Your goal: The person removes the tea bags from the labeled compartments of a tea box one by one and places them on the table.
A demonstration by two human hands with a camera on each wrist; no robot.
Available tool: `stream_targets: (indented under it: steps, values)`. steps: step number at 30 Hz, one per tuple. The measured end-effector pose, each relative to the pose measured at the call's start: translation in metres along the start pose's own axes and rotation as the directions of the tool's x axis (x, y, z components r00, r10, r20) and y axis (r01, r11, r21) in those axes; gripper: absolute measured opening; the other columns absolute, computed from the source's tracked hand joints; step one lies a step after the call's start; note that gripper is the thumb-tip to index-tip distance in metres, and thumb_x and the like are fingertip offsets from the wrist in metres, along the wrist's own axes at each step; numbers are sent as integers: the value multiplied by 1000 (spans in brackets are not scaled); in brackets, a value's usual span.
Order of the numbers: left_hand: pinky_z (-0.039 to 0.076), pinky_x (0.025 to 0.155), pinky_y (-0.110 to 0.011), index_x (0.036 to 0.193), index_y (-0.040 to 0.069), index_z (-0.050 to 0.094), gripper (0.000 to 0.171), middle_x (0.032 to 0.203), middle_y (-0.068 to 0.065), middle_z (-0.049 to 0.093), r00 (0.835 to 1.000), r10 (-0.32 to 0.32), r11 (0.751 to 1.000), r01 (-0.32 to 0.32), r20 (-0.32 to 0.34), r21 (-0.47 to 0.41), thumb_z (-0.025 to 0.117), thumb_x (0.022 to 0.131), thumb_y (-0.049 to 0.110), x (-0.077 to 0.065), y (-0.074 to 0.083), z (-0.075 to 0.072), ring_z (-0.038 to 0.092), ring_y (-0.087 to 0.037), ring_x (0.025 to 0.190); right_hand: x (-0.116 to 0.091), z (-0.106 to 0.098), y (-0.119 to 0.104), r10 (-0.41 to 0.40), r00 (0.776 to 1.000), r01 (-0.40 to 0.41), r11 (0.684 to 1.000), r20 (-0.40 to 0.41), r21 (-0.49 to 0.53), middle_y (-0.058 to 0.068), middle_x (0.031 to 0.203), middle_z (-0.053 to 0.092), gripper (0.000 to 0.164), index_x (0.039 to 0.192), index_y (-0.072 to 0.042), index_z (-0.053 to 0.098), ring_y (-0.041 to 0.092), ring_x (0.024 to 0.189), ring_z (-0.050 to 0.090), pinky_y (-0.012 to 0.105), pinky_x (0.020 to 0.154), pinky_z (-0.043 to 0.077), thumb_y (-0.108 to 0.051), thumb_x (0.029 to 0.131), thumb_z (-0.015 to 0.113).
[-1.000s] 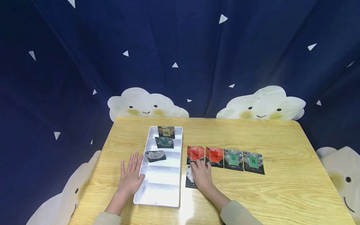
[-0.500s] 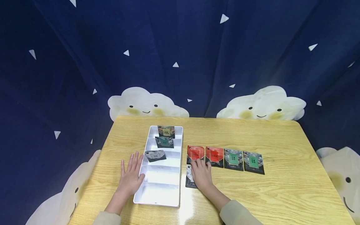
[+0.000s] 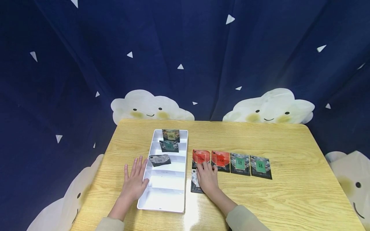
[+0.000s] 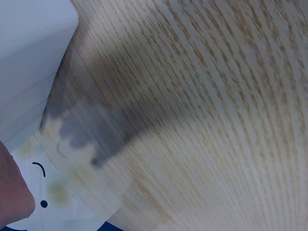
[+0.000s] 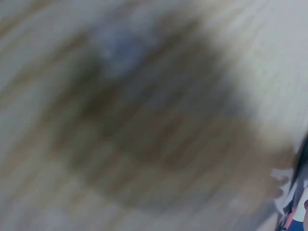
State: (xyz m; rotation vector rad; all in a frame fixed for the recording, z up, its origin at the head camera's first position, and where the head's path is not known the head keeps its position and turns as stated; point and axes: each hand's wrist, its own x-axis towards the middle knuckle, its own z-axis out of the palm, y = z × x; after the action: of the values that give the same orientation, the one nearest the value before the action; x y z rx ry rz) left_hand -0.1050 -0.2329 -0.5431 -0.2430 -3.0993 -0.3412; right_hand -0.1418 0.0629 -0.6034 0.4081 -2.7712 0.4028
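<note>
While the left hand (image 3: 134, 183), fingers apart, touches a tray (image 3: 163, 201), the right hand (image 3: 207, 179) overlaps a packet (image 3: 196, 189), finger grip unclear.

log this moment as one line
left hand: spread at white tray edge; right hand: over silver packet; in tray: three packets; table: two red packets, two green packets

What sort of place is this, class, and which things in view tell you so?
Probably an indoor tabletop workspace: a wooden table stands before a dark blue cloth printed with smiling clouds, and flat packets lie beside a white divided tray.
</note>
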Motion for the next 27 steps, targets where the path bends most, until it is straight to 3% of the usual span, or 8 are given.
stream_targets:
  steps: [7, 12, 19, 27]
  values:
    - [-14, 107, -53, 146, 7, 18, 70, 152, -16, 7, 999, -13, 1000, 13, 38, -2, 48, 86, 27, 1, -1, 0, -6, -28, 140, 18, -14, -8, 21, 999, -20, 998, -25, 51, 5, 97, 52, 19, 105, -13, 57, 24, 92, 46, 48, 83, 30, -24, 91, 51]
    - [-11, 107, -55, 147, 9, 15, 71, 153, -14, 4, 998, -21, 999, 19, 60, 25, 47, 87, 28, 1, -1, 0, -5, -29, 140, 36, -27, -19, 8, 998, -1, 993, -61, 115, 5, 102, 54, 19, 106, -14, 57, 23, 98, 47, 47, 87, 30, -23, 90, 53]
    - [-12, 107, -55, 147, 8, 16, 70, 153, -14, 4, 998, -18, 1000, 17, 60, 16, 47, 87, 28, 1, -1, -1, -9, -27, 140, 59, -43, -36, -77, 991, 91, 988, -108, 128, 5, 101, 54, 21, 107, -12, 57, 22, 97, 50, 40, 83, 38, -22, 90, 53]
    - [-5, 107, -57, 146, 8, 18, 70, 152, -16, 8, 1000, -7, 1000, 7, 30, 30, 47, 86, 29, 1, -1, 1, -8, -26, 140, 78, -50, -63, -202, 978, 206, 975, -58, 83, 5, 107, 53, 27, 113, -13, 56, 21, 100, 50, 36, 83, 42, -27, 91, 51]
